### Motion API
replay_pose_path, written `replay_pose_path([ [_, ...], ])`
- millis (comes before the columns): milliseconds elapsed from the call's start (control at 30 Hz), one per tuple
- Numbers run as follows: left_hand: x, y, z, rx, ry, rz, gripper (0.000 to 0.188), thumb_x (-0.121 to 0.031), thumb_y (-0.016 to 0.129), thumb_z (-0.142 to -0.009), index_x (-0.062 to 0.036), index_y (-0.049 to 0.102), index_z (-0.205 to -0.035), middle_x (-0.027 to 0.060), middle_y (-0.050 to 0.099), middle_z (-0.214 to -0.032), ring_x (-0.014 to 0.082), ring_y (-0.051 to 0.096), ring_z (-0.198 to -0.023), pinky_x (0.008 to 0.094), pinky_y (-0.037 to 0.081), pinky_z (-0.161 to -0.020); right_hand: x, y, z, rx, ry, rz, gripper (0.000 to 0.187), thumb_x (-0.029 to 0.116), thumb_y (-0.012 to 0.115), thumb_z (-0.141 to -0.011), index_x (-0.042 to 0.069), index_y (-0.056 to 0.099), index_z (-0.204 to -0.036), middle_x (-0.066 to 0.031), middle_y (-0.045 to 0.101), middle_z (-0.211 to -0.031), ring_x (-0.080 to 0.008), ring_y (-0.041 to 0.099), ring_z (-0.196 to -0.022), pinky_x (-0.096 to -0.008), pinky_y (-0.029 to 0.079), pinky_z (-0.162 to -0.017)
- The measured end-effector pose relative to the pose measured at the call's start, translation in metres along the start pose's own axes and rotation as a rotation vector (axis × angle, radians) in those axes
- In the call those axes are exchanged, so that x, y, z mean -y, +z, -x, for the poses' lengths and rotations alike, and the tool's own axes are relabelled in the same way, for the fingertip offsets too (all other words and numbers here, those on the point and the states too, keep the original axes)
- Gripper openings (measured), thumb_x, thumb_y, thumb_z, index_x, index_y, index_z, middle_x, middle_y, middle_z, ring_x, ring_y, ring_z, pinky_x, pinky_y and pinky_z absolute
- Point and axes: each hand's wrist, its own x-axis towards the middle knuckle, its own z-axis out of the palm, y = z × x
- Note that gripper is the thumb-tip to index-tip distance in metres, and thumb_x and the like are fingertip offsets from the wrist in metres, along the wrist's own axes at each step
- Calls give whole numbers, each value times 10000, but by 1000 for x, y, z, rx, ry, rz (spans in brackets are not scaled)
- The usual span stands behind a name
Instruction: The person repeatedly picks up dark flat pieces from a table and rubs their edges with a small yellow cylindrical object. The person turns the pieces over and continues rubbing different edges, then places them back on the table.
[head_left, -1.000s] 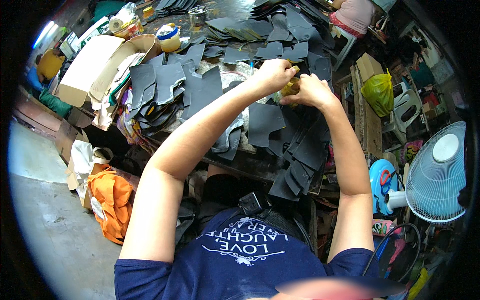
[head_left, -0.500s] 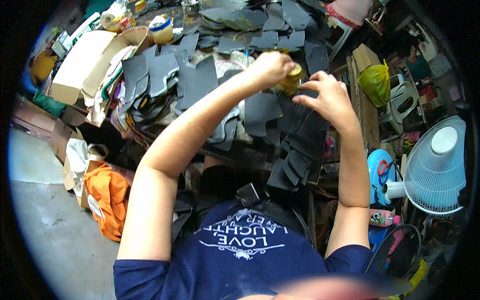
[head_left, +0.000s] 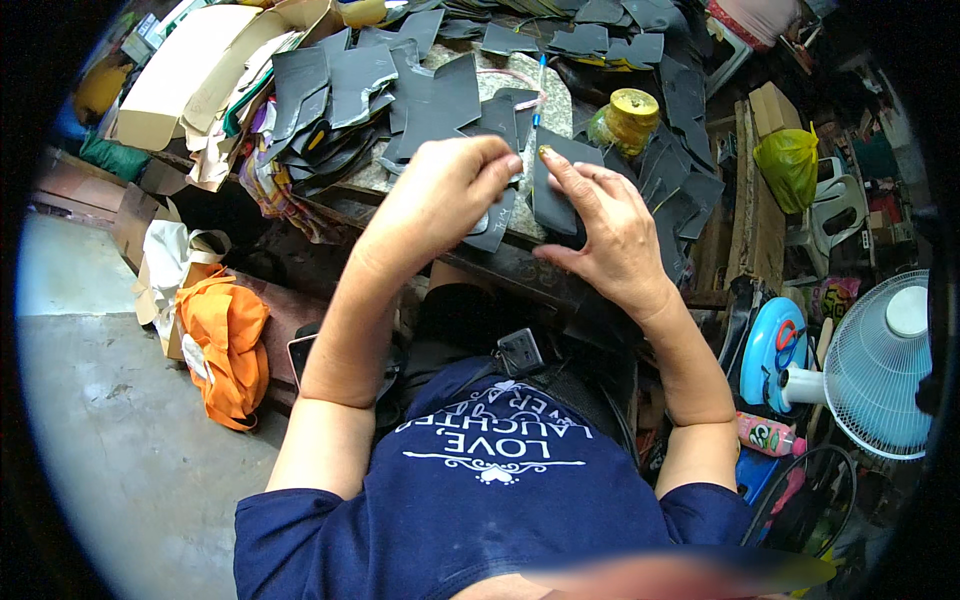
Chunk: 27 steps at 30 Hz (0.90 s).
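Note:
My left hand (head_left: 450, 185) is above the near edge of the worktable, its fingers curled and pressed together. Whatever it may pinch is too small or hidden to make out. Opposite it, my right hand (head_left: 610, 225) is open, fingers stretched and thumb apart, with the fingertips over a black flat cut piece (head_left: 568, 195). Just beyond that hand stands a jar with a yellow, smeared lid (head_left: 634, 106). A thin blue-and-white pen-like stick (head_left: 540, 85) lies on the pale stone slab (head_left: 556, 97) past the hands.
Stacks of black cut pieces (head_left: 360, 80) cover the table. Cardboard (head_left: 190, 85) is at the far left, an orange cloth (head_left: 222, 345) at the near left. A fan (head_left: 875, 370), a yellow-green bag (head_left: 786, 168) and a white chair (head_left: 838, 215) stand at the right.
My left hand has let go of the jar, which now stands on the table. Both hands have come nearer to me, to the black piece at the table's edge. The view has shifted.

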Motion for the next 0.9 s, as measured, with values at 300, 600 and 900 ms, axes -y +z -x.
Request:
replay_pose_path([
  [300, 6, 37, 4, 379, -446, 1127, 574, -540, 399, -1009, -8, 588, -1114, 96, 657, -889, 176, 651, -716, 285, 544, -555, 2, -22, -5, -309, -133, -141, 584, -15, 738, -747, 67, 590, -1307, -89, 729, -1033, -220, 709, -904, -387, 535, -860],
  [600, 18, 30, 0, 12, -229, 1082, 249, -175, 603, -963, -3, 582, -1141, 91, 685, -991, 153, 694, -820, 297, 594, -707, -9, -14, 14, -265, 151, -452, 494, 74, 661, -900, 8, 517, -1368, -145, 733, -1015, -226, 694, -985, -345, 518, -913],
  [900, 7, 32, 9, 36, -267, 1118, 227, -137, 634, -939, -5, 570, -1112, 82, 679, -956, 131, 686, -713, 252, 596, -598, -10, -10, 21, -93, 338, -726, 429, 30, 517, -956, 2, 515, -1384, -73, 629, -1088, -125, 594, -1013, -275, 461, -931],
])
